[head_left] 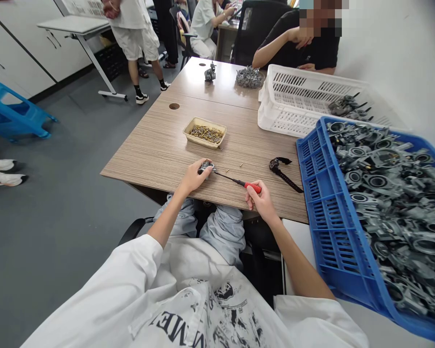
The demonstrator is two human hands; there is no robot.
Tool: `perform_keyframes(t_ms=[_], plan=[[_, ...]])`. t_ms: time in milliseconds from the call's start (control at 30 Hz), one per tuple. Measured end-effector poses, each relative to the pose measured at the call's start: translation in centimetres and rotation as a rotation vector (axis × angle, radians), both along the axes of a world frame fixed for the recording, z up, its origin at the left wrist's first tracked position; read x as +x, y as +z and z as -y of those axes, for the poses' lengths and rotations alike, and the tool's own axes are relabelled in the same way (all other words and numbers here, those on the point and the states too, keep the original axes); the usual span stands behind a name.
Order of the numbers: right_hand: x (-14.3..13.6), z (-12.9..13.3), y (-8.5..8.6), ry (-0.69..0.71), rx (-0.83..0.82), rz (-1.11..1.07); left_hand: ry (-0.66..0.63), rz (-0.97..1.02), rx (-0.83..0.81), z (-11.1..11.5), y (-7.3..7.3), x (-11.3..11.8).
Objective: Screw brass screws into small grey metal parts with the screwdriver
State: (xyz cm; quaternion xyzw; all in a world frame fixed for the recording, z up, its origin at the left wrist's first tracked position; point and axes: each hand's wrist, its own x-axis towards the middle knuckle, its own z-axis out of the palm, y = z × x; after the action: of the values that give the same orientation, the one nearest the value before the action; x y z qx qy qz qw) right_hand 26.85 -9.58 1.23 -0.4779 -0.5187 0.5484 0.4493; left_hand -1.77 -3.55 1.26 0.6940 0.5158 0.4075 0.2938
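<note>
My left hand (194,177) grips a small grey metal part (206,167) resting on the wooden table (159,145) near its front edge. My right hand (261,200) holds a red-handled screwdriver (239,182), its thin shaft angled left with the tip against the metal part. A beige tray (205,132) of small brass screws sits just beyond my hands. Two loose screws (235,167) lie on the table between the tray and the screwdriver.
A black wristwatch (282,173) lies right of the screwdriver. A blue crate (369,212) full of grey metal castings stands at right, a white crate (311,99) behind it. A person in black sits across the table; others stand farther back. A blue stool (14,111) is at left.
</note>
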Motion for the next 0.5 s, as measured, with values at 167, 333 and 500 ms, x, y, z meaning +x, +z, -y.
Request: perform_keyframes(t_ms=[167,333,500], plan=[[0.01,-0.02,-0.04,-0.001,-0.002,0.007,0.005,-0.004,-0.014,0.01,-0.01,0.02],[0.0,-0.02,-0.03,-0.002,0.0,0.008,0.004,0.001,-0.003,-0.03,-0.14,0.0],[-0.02,0.08,0.06,-0.002,-0.001,0.014,0.005,-0.002,-0.006,-0.02,-0.05,0.0]])
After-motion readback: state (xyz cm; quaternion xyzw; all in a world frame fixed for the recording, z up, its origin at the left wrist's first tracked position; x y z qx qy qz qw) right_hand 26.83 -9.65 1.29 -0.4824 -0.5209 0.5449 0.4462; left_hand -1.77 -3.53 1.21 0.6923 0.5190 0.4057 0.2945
